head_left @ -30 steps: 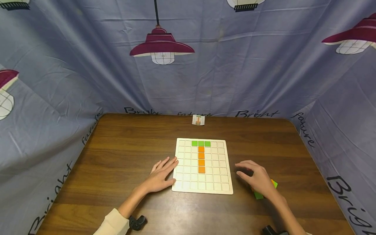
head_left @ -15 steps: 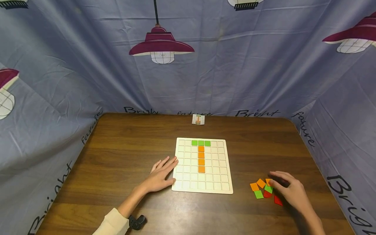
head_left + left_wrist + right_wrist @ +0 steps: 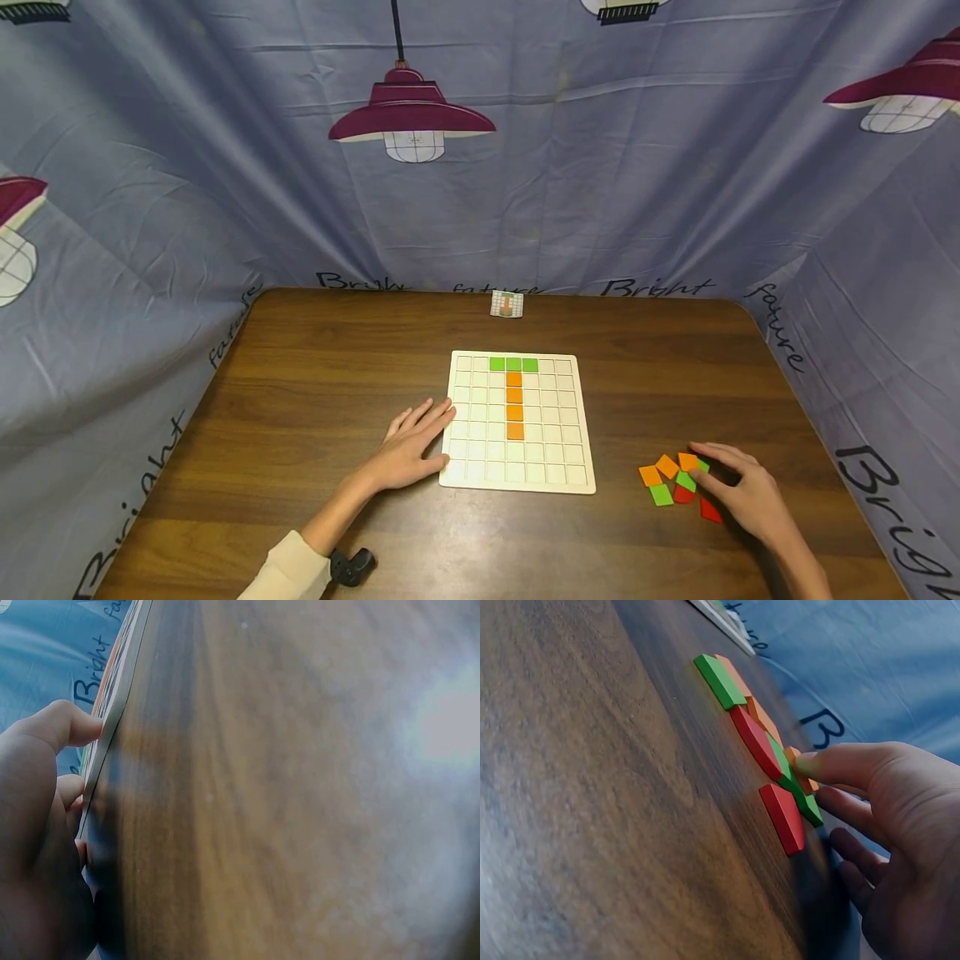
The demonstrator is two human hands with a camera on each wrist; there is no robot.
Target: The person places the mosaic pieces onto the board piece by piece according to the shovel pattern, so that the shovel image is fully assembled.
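Observation:
A pale square board [image 3: 472, 475] with a printed grid lies on the table. It bears a row of green tiles [image 3: 513, 365] at the top and a column of orange tiles [image 3: 514, 405] beneath. My left hand [image 3: 408, 450] lies at the board's left edge, fingers spread and fingertips touching it. My right hand [image 3: 750, 492] is over the loose tiles at the right. Its thumb touches or hovers at an orange tile [image 3: 802, 772], the index finger apart from the thumb. Close by lie a green tile [image 3: 661, 495] and a red tile [image 3: 784, 817].
A small card [image 3: 507, 304] with a grid picture stands or lies at the table's back edge. Behind the wooden table [image 3: 337, 358] hangs a blue-grey curtain [image 3: 540, 192] printed with lamps and writing. A black device [image 3: 352, 567] is on the left wrist.
My right hand has moved from beside the board rightward to the loose tiles, uncovering them. Over the last half second it barely shifts, and another green tile shows. My left hand stays put.

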